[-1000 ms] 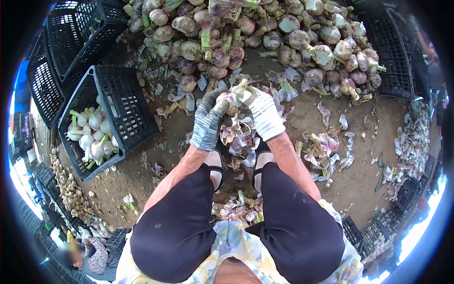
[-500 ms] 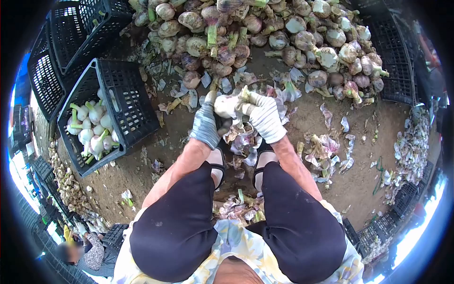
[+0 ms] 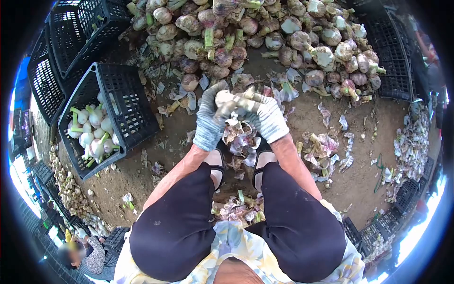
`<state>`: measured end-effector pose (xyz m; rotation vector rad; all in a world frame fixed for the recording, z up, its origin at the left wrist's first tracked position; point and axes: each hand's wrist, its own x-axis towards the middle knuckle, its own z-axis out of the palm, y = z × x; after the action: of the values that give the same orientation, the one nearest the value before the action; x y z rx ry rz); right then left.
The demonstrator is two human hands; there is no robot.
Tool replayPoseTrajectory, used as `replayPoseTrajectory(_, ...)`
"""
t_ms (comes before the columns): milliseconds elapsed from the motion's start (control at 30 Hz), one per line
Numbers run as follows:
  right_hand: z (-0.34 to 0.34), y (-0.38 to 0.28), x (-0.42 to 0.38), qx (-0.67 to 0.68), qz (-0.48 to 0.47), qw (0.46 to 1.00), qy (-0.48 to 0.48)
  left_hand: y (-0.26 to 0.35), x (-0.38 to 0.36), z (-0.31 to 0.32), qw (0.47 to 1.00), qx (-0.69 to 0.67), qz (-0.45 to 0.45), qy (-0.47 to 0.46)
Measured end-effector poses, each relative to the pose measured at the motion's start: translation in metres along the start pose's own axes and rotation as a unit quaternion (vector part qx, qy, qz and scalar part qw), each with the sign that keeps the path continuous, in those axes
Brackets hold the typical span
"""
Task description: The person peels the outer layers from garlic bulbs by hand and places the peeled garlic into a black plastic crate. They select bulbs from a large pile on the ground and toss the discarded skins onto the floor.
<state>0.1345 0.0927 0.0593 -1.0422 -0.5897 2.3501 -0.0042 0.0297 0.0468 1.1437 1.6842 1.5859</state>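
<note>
A garlic bulb (image 3: pixel 226 98) is held up between the two gloved hands, directly in front of the knees and above the loose skins (image 3: pixel 241 139) that lie between the feet. The bulb is gripped from both sides: the left hand (image 3: pixel 210 118), in a grey glove, is closed round its left side, and the right hand (image 3: pixel 269 116), in a white glove, is closed on the stalk end, so that the long axis of bulb and stalk runs roughly left to right between them. Neither hand is clearly the nearer, since both are touching it. Whether the stalk is cut short or only hidden by the right glove cannot be told. Beyond the hands, well within reach, a large heap of unpeeled garlic (image 3: pixel 265 38) is spread on the bare earth floor (image 3: pixel 359 161). To the left, near the left knee, a black crate (image 3: pixel 125 102) is tilted on its side, and cleaned white bulbs (image 3: pixel 92 132) are gathered in its lower end. More empty crates (image 3: pixel 71 33) are stacked behind it. Another person (image 3: pixel 87 255) is seated at the lower left edge, well apart.
</note>
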Motion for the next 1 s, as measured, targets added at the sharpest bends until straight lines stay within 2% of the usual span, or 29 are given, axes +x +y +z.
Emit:
replayPoseTrajectory(33,-0.004,0.0,0.002,0.0,0.0,1.0,-0.002,0.01,0.0,-0.008,0.976,-0.122,-0.182,-0.007)
replayPoseTrajectory(67,-0.007,0.0,0.004,-0.132,-0.053,0.989,-0.039,0.014,0.001,-0.016,0.903,-0.239,-0.356,-0.013)
replayPoseTrajectory(100,-0.01,0.0,0.006,-0.264,-0.105,0.956,-0.077,-0.002,0.001,-0.021,0.812,-0.344,-0.471,-0.024)
replayPoseTrajectory(133,-0.013,-0.002,0.007,-0.265,-0.105,0.955,-0.078,-0.008,-0.001,-0.023,0.812,-0.345,-0.47,-0.023)
replayPoseTrajectory(200,-0.009,-0.009,0.002,-0.176,-0.035,0.979,-0.096,-0.001,0.001,-0.023,0.675,-0.417,-0.603,-0.081)
replayPoseTrajectory(233,-0.007,-0.008,0.0,-0.157,-0.051,0.982,-0.09,-0.007,-0.001,-0.02,0.674,-0.418,-0.603,-0.08)
replayPoseTrajectory(267,-0.008,-0.001,0.001,-0.158,-0.051,0.982,-0.091,-0.021,-0.004,-0.014,0.804,-0.288,-0.517,-0.06)
replayPoseTrajectory(300,-0.01,0.009,0.004,-0.239,-0.096,0.966,-0.02,-0.035,-0.007,-0.009,0.9,-0.145,-0.41,-0.037)
replayPoseTrajectory(333,-0.005,0.014,0.004,-0.316,-0.141,0.937,0.053,-0.031,-0.002,-0.005,0.959,0.003,-0.284,-0.013)
replayPoseTrajectory(367,0.001,0.02,0.001,-0.368,-0.206,0.903,0.074,-0.025,-0.003,-0.01,0.94,-0.005,-0.338,-0.049)
replayPoseTrajectory(400,0.007,0.021,0.0,-0.523,-0.343,0.775,0.089,-0.016,-0.007,-0.008,0.939,-0.003,-0.339,-0.05)
replayPoseTrajectory(467,0.016,0.018,-0.006,-0.539,-0.353,0.762,0.063,-0.004,-0.016,-0.002,0.958,-0.143,-0.218,-0.118)
replayPoseTrajectory(500,0.012,0.016,-0.006,-0.465,-0.268,0.843,0.042,-0.004,-0.018,-0.002,0.946,-0.151,-0.265,-0.108)
replayPoseTrajectory(533,0.007,0.012,-0.006,-0.385,-0.178,0.905,0.02,-0.007,-0.019,0.001,0.945,-0.155,-0.256,-0.132)
replayPoseTrajectory(567,0.006,0.008,-0.008,-0.332,-0.126,0.935,0.013,-0.002,-0.018,0.002,0.948,-0.139,-0.256,-0.13)
replayPoseTrajectory(600,0.005,0.007,-0.009,-0.335,-0.125,0.934,0.013,0.002,-0.018,0.004,0.949,-0.125,-0.259,-0.127)
replayPoseTrajectory(667,0.003,0.009,-0.013,-0.248,-0.119,0.961,-0.006,-0.008,-0.021,0.003,0.94,-0.144,-0.278,-0.134)
replayPoseTrajectory(733,-0.002,0.014,-0.011,-0.273,-0.096,0.957,0.003,-0.012,-0.021,0.001,0.933,-0.162,-0.29,-0.141)
replayPoseTrajectory(767,0.002,0.018,-0.011,-0.421,-0.201,0.883,0.045,-0.003,-0.019,-0.001,0.92,-0.174,-0.327,-0.129)
replayPoseTrajectory(800,0.004,0.02,-0.011,-0.552,-0.298,0.774,0.085,0.002,-0.017,-0.002,0.906,-0.184,-0.364,-0.117)
replayPoseTrajectory(833,0.003,0.022,-0.009,-0.588,-0.38,0.707,0.092,-0.004,-0.02,0.003,0.932,-0.181,-0.299,-0.098)
replayPoseTrajectory(867,0.003,0.021,-0.007,-0.589,-0.379,0.708,0.093,-0.005,-0.019,0.003,0.931,-0.181,-0.301,-0.098)
replayPoseTrajectory(933,0.004,0.017,-0.002,-0.469,-0.258,0.839,0.094,-0.001,-0.015,0.004,0.947,-0.13,-0.28,-0.092)
replayPoseTrajectory(967,0.008,0.016,0.002,-0.52,-0.263,0.804,0.116,0.006,-0.013,-0.001,0.924,-0.15,-0.338,-0.096)
replayPoseTrajectory(1000,0.006,0.023,0.009,-0.547,-0.294,0.776,0.11,-0.001,-0.015,-0.002,0.921,-0.165,-0.348,-0.063)
